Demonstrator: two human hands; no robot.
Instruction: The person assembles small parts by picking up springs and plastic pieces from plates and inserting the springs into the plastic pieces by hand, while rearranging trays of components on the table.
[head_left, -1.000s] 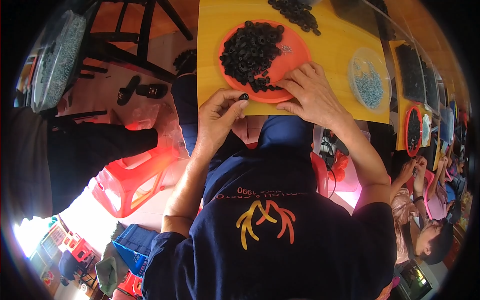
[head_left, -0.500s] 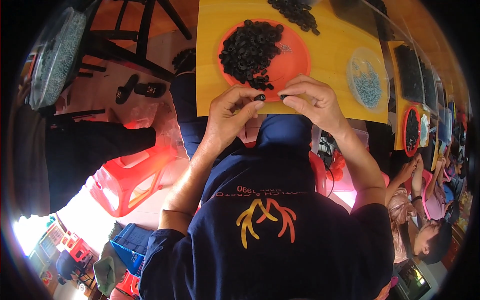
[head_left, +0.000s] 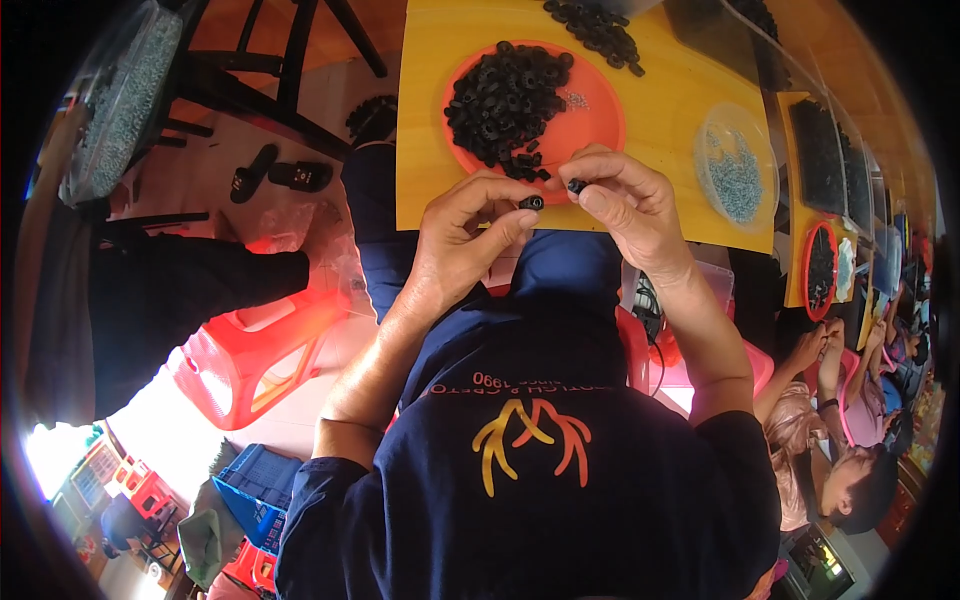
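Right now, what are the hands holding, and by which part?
The left hand pinches a small black piece behind its exposed ringed end; the right hand pinches another black piece, but which part it grips cannot be told.

Navy shirt (head_left: 610, 530), short sleeves (head_left: 322, 485); chest emblem (head_left: 527, 424) of branching strokes, yellow and orange-red; small reddish lettering (head_left: 494, 379) nearby; blue trousers (head_left: 570, 265).

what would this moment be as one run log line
left hand: pinching black part | right hand: pinching dark piece | hands apart | red tray: black pieces heaped
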